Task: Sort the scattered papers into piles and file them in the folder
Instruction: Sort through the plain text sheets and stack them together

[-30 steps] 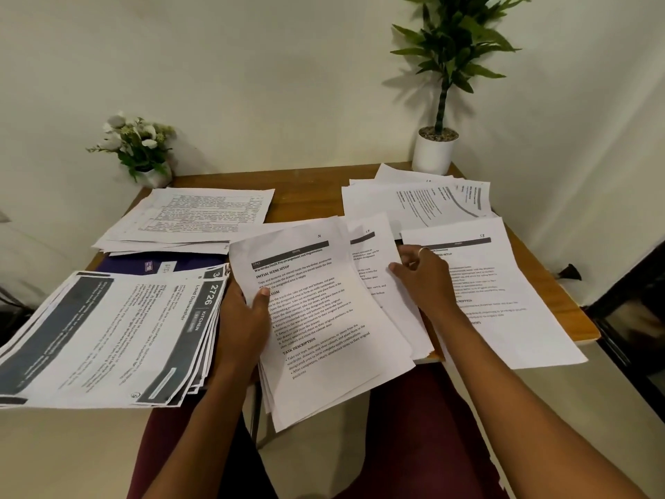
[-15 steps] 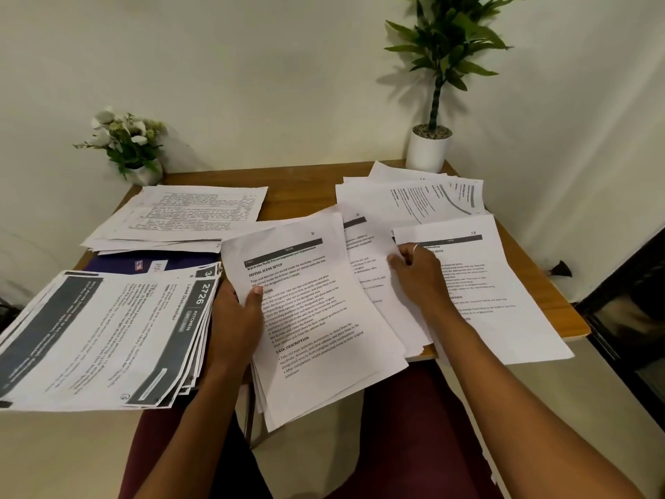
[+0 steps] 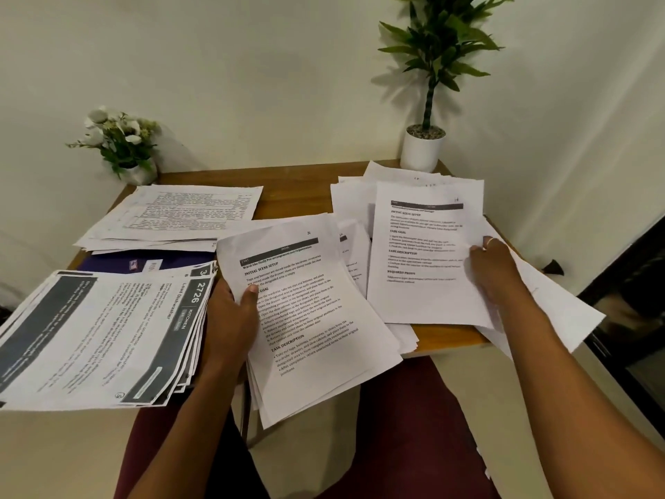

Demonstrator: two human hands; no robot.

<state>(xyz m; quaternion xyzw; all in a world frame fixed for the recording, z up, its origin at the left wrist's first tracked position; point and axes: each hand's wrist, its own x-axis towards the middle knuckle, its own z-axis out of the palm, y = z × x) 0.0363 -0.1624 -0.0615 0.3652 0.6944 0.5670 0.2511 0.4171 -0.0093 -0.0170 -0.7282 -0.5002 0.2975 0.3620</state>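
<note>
My left hand (image 3: 230,318) grips the left edge of a stack of printed sheets (image 3: 313,318) that hangs over the front of the wooden table (image 3: 295,189), thumb on the top page. My right hand (image 3: 498,271) holds a single printed sheet (image 3: 421,253) by its right edge, lifted above loose papers (image 3: 554,304) at the right side. A fanned pile with dark header bars (image 3: 97,336) lies at the left, overhanging the table. Behind it sits another pile of text pages (image 3: 180,214). A dark blue folder (image 3: 144,262) shows between those two piles, mostly covered.
A small pot of white flowers (image 3: 122,145) stands at the back left corner and a tall green plant in a white pot (image 3: 423,149) at the back right. More sheets (image 3: 351,199) lie behind the lifted sheet. The wall runs close behind the table.
My right hand has picked one sheet off the right side and raised it, moving right. The left hand keeps its grip on the middle stack.
</note>
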